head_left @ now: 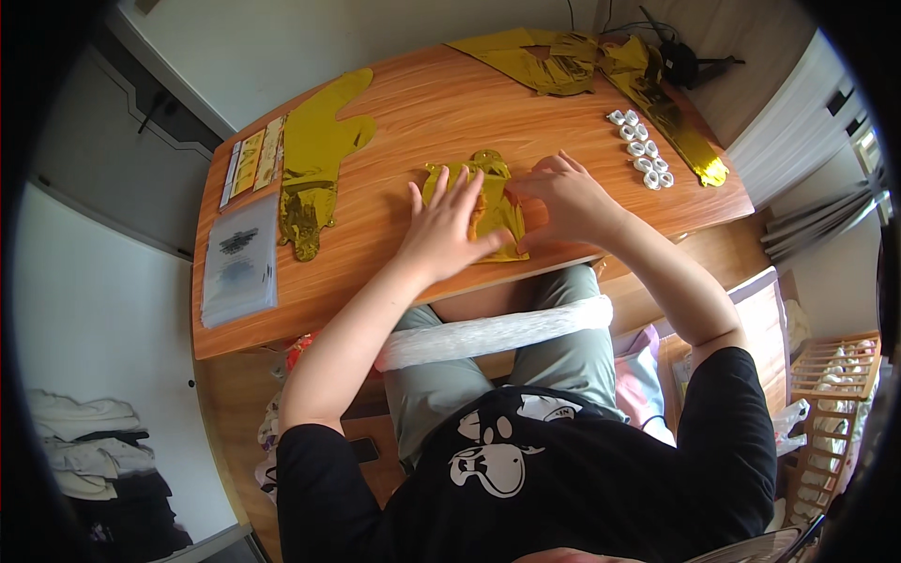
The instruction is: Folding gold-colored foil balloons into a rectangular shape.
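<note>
A small gold foil balloon [496, 218], flat and apparently folded, lies near the table's front edge between my hands. My left hand [449, 223] is open over its left part, fingers spread and the thumb pointing right across the foil. On the other side my right hand [571, 202] is curved at the foil's right edge, its thumb and forefinger apart. Part of the foil is hidden under my fingers. Farther left lies a larger flat gold foil balloon [324, 141]. More gold foil balloons [554, 66] are spread along the far edge and down the right side.
Several small white ribbon rolls [640, 150] sit at the right of the wooden table [404, 122]. A stack of clear plastic bags [240, 267] and printed cards [251, 164] lie at the left. Across my lap rests a long white crinkled roll [497, 336]. A black device [680, 64] stands at the far right corner.
</note>
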A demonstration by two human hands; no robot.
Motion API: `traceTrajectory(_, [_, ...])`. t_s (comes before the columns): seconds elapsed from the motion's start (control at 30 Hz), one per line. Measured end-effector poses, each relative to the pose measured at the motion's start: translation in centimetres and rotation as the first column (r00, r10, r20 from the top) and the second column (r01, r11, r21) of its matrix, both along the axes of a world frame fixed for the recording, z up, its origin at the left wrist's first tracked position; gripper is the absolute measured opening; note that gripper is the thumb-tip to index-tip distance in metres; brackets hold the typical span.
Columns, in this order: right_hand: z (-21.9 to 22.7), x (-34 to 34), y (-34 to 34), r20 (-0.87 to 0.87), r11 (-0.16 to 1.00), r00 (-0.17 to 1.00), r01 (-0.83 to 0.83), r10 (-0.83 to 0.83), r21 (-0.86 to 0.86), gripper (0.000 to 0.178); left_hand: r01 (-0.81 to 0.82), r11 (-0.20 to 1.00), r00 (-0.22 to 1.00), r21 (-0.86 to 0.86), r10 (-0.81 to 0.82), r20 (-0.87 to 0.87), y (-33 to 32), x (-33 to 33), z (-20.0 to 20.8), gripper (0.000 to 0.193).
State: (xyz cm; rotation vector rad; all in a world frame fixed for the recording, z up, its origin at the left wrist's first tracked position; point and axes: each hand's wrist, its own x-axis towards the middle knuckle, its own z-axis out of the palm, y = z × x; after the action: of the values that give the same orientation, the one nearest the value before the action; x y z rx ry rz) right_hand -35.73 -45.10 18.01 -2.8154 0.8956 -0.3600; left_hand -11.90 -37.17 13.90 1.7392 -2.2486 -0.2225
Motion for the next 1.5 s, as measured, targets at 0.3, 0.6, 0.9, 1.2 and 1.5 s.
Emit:
traceTrajectory(0.3, [1.0, 0.3, 0.5, -0.143, 0.999, 0.989, -0.032, 0.038, 0.042, 0.094, 0.258, 0.937, 0.957, 0.235, -0.282, 0.074, 0.7, 7.7, 2.4, 0.101])
traceTrajectory(0.6, [-0.5, -0.2, 0.1, -0.117, 0.997, 0.991, -0.073, 0.071, -0.011, 0.097, 0.213, 0.91, 0.899, 0.357, -0.325, 0.293, 0.2, 7.7, 4.3, 0.126])
traceTrajectory(0.9, [-0.1, 0.4, 0.0, -0.105, 0.996, 0.99, -0.095, 0.094, 0.0, 0.095, 0.202, 0.909, 0.963, 0.365, -0.253, 0.098, 0.5, 9.2, 3.3, 0.116])
traceTrajectory(1.2, [1.4, 2.2, -1.4, -0.077, 0.956, 0.988, -0.111, 0.137, 0.272, 0.083, 0.006, 0.982, 0.974, 0.188, -0.049, 0.222, 4.3, 5.6, 2.3, 0.096])
traceTrajectory(1.5, [-4.7, 9.0, 3.9, 0.05, 0.991, 0.992, -0.114, 0.117, -0.07, 0.06, -0.032, 0.999, 0.997, -0.008, 0.032, 0.064, 6.3, 6.1, 0.8, 0.085])
